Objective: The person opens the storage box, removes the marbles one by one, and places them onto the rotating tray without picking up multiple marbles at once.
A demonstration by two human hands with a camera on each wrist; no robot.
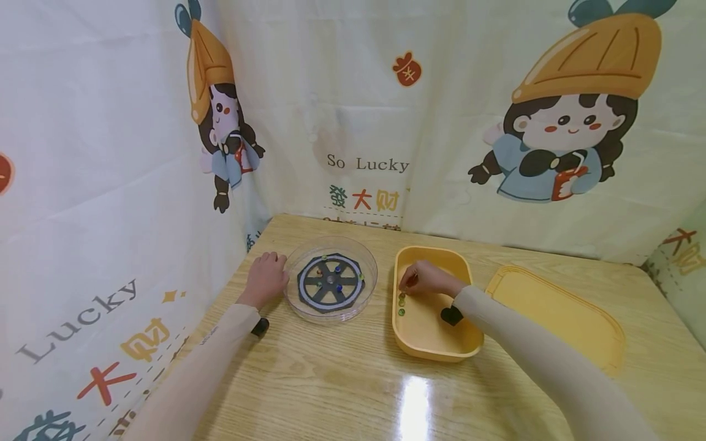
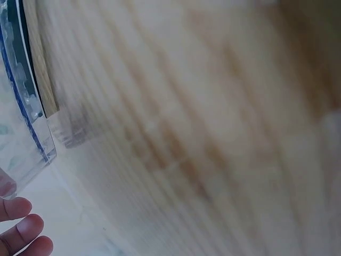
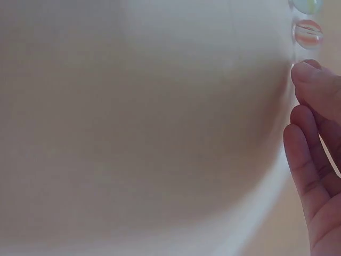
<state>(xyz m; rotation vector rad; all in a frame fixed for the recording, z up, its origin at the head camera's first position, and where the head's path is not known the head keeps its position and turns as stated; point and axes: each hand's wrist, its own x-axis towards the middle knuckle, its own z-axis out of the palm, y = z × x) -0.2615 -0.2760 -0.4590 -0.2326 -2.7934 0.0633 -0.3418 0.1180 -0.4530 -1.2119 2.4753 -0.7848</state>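
My left hand (image 1: 266, 278) grips the left side of a round clear dish (image 1: 353, 315), with curled fingers (image 2: 27, 228) at its wall in the left wrist view. Inside the dish lies a dark wheel-shaped frame (image 1: 331, 280) with spokes and a pale ring. Several marbles, among them a blue marble (image 1: 339, 288), are spread over it. My right hand (image 1: 427, 278) reaches into a yellow tray (image 1: 436, 354) and pinches a marble, mostly hidden by the fingertips, along the left wall. Beside the pinch sits an orange-striped marble (image 3: 308, 34), then a green marble (image 1: 401, 312) in the row.
A flat yellow lid (image 1: 562, 318) lies right of the tray, partly under my right forearm. All of this stands on a wood-grain table (image 1: 325, 373). Printed curtains (image 1: 353, 110) hang behind it and along the left side.
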